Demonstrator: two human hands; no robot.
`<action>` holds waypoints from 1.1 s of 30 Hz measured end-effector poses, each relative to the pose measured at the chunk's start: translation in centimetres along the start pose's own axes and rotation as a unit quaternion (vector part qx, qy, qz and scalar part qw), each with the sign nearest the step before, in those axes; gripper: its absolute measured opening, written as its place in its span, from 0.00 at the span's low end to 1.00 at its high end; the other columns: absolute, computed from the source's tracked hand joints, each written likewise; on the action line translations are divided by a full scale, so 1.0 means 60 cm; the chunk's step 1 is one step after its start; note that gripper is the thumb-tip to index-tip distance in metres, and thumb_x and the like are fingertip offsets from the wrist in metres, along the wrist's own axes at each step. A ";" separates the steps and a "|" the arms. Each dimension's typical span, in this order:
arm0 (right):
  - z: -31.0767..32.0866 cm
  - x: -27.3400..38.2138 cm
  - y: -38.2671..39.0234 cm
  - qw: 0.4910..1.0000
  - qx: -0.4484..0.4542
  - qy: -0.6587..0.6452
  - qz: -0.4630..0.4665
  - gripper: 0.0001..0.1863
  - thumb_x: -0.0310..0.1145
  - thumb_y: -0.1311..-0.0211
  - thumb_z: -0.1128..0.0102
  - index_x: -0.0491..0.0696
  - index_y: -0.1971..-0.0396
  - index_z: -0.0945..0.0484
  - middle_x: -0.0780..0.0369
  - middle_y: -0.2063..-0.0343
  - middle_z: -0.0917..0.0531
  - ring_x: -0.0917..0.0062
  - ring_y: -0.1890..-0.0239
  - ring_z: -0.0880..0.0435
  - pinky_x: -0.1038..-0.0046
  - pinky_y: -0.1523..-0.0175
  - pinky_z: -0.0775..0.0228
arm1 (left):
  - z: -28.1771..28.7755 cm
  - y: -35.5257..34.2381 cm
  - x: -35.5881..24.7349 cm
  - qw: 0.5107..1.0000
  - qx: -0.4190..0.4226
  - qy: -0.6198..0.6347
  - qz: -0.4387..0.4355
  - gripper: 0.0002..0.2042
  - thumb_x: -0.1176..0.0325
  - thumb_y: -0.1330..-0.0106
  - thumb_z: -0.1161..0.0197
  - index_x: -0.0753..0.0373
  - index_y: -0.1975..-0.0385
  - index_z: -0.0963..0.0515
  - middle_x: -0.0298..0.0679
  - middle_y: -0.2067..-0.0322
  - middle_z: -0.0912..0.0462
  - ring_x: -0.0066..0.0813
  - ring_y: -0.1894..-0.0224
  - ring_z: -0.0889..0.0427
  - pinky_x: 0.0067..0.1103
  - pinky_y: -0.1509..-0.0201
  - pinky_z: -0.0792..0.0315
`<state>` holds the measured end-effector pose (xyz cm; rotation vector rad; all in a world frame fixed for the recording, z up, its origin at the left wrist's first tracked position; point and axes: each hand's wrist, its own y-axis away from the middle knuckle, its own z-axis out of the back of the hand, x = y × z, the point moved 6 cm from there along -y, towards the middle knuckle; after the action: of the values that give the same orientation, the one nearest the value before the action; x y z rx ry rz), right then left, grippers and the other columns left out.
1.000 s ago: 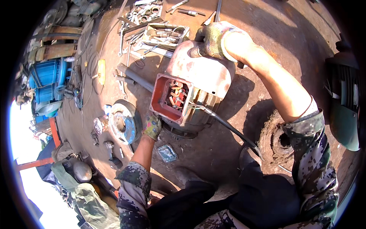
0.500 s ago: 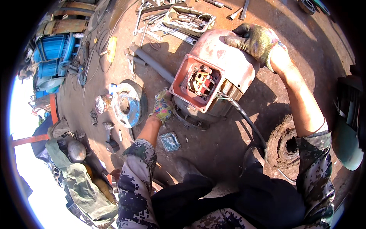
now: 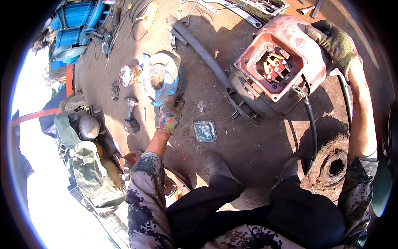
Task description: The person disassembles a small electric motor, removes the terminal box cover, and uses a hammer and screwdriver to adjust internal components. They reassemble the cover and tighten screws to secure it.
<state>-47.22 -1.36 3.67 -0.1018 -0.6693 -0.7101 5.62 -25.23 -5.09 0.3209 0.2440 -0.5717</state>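
Motor (image 3: pixel 314 52), in its faded red shell, sits on the brown ground toward the upper right of our view. It looks a little farther from the small plate than a moment ago, though our view swings too, so we cannot tell how much of that is real movement. Long grey pipe (image 3: pixel 199 47) slants down to its near end; whether the two touch is unclear to us. Left of the pipe lies the blue-and-white ring (image 3: pixel 166 66), flat, with its hole showing.

The clearest change is our left hand (image 3: pixel 170 114): half a second ago it is at the motor's near end, and now it is well apart from it, at the lower edge of the ring. We cannot tell whether its fingers touch that edge or close on anything. Our right hand (image 3: pixel 338 45) stays at the motor's far side, thumb along the shell and most fingers hidden; whether it grips or only presses does not show. We judge that any steadying of the motor now falls to the right hand alone.

Smaller still, the open terminal box (image 3: pixel 254 79) faces us, the green square plate (image 3: pixel 205 130) lies apart on the ground, and copper-coloured terminals (image 3: pixel 275 67) show inside the box.
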 end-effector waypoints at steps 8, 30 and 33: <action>-0.014 0.009 -0.026 0.999 -0.010 0.019 0.030 0.41 0.70 0.36 0.30 0.46 0.41 0.14 0.52 0.51 0.08 0.64 0.49 0.08 0.63 0.41 0.19 | -0.088 0.066 -0.049 0.999 0.022 0.018 0.020 0.15 0.63 0.27 0.33 0.60 0.45 0.13 0.52 0.49 0.11 0.55 0.46 0.13 0.40 0.41 0.21; -0.034 0.038 0.171 0.971 -0.200 -0.024 0.128 0.48 0.55 0.48 0.18 0.48 0.29 0.25 0.51 0.35 0.19 0.55 0.36 0.17 0.59 0.34 0.22 | 0.112 -0.038 -0.326 0.899 -0.201 0.384 -0.060 0.12 0.71 0.16 0.42 0.68 0.41 0.19 0.40 0.51 0.14 0.27 0.52 0.13 0.23 0.45 0.18; -0.085 0.065 0.203 0.986 -0.144 0.017 0.083 0.54 0.48 0.46 0.18 0.52 0.21 0.36 0.51 0.27 0.27 0.49 0.35 0.20 0.56 0.35 0.21 | 0.149 -0.015 -0.410 0.901 -0.219 0.366 -0.080 0.11 0.71 0.17 0.42 0.68 0.42 0.19 0.40 0.53 0.13 0.27 0.52 0.13 0.23 0.45 0.19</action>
<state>-34.60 4.16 3.60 -0.4069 -0.5149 -0.6418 -13.70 -17.19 10.62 0.0608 1.1219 -0.5199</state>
